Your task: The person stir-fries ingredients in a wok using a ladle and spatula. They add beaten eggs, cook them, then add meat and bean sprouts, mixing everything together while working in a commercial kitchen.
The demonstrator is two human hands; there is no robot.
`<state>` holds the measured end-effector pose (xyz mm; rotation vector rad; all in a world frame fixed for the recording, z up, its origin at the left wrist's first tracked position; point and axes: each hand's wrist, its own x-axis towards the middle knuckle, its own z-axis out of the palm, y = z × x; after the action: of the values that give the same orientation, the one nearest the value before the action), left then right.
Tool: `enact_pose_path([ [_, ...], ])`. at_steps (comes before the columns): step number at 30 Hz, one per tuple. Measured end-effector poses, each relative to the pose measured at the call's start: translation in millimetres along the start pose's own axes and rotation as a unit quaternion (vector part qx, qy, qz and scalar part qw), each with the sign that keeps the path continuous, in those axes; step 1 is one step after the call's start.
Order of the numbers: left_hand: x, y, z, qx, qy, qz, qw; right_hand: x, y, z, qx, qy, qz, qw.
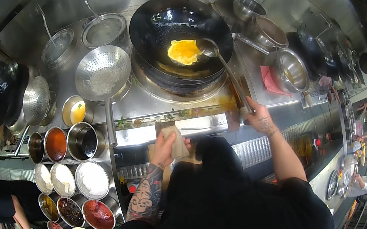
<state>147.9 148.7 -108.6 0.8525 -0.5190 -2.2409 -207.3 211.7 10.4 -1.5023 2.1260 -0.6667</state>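
My right hand (259, 117) grips the handle of a metal wok ladle (231, 78). The ladle's bowl rests inside a large black wok (147, 23), against the right edge of a yellow, egg-like sheet of food (183, 52). This food lies on the wok's lower middle, its rim uneven and paler. Beneath the wok is a round burner ring (151, 91). In front of the stove edge, my left hand (165, 148) is closed around a folded beige cloth (177, 142), apart from the wok.
Left of the wok lies a perforated strainer (103, 73), its handle over the stove edge. Metal pots of seasonings, including white powder (92, 179) and red sauce (98, 215), stand at left. Steel bowls (289, 70) sit at right. One person's arm (24, 222) shows at left, another person (363, 183) far right.
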Motion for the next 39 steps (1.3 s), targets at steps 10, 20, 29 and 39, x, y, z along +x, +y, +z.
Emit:
enact_pose_path([
  [10, 45, -38, 31, 0.023, 0.027, -0.015, 0.999, 25, -39, -40, -0.411, -0.097, -0.109, 0.9],
  [20, 122, 41, 61, -0.261, 0.044, 0.005, 0.964, 129, 13, 19, -0.196, -0.08, -0.207, 0.955],
  [29, 221, 72, 93, 0.002, 0.17, -0.066, 0.983, 144, 47, -31, -0.172, -0.114, -0.157, 0.966],
  [39, 248, 28, 60, 0.274, 0.283, 0.119, 0.911, 120, 41, -43, -0.144, -0.133, -0.188, 0.962],
])
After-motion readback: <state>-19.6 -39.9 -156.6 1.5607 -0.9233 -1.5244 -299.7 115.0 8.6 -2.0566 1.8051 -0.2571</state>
